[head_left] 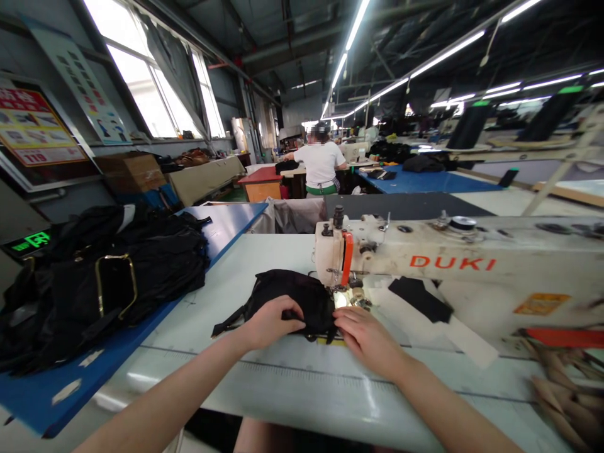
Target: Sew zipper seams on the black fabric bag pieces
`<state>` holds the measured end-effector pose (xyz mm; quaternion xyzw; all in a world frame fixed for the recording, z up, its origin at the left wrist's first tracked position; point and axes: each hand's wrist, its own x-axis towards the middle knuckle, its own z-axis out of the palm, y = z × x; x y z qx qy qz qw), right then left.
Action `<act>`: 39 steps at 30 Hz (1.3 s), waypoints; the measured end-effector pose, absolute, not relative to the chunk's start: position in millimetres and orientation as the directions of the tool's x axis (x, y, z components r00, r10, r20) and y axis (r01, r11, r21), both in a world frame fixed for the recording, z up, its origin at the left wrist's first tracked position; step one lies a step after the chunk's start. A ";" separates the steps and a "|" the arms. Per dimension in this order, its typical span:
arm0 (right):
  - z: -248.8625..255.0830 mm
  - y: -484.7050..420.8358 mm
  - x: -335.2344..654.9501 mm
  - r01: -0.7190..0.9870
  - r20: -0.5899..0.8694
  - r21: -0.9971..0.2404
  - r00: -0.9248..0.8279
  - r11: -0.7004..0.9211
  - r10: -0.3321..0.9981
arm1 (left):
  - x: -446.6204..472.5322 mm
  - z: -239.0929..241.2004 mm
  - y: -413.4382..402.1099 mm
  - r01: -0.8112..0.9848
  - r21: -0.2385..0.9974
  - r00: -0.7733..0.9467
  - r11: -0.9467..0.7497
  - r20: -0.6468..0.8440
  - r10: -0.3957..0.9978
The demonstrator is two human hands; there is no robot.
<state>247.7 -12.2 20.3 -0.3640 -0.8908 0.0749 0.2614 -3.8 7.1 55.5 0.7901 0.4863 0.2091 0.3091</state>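
Note:
A black fabric piece [292, 286], gathered and with a strap-like end trailing left, lies on the pale sewing table [226, 371]. Its right edge is close to the needle area of a white sewing machine [472, 251], where a small lamp glows. My left hand [274, 322] is closed, thumb and forefinger pinching the fabric near its front middle. At the fabric's right edge, just in front of the needle area, my right hand [361, 330] has its fingers pressed together on the cloth. The exact fingertip contact there is partly hidden.
Black bags [160, 251] with gold-coloured frames are heaped on a blue-edged table at left. A black fabric scrap [419, 299] and a white strip [474, 340] lie beneath the machine arm. Farther back, a person in a white shirt [321, 163] works facing away.

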 end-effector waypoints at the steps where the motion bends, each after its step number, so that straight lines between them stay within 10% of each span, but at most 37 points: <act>1: 20.9 -12.2 247.4 0.607 0.410 -0.327 -0.600 0.724 0.687 | -4.5 56.3 7.5 0.636 0.702 0.436 -0.320 0.014 0.900; 9: 25.1 -11.6 246.8 0.600 0.400 -0.340 -0.605 0.724 0.689 | -2.5 56.0 22.0 0.575 0.802 0.367 -0.165 -0.073 0.927; 22: 22.6 -13.5 246.4 0.627 0.324 -0.355 -0.614 0.694 0.720 | 68.9 31.8 7.7 0.445 0.837 0.279 -0.317 0.207 0.938; 29: 19.8 -13.3 247.7 0.604 0.363 -0.369 -0.606 0.706 0.708 | 49.6 35.5 -11.2 0.428 0.572 0.614 -0.700 0.385 0.690; 39: 21.9 -14.8 248.3 0.617 0.335 -0.313 -0.639 0.722 0.692 | 58.1 36.5 16.1 0.707 0.068 0.600 -0.704 0.469 0.648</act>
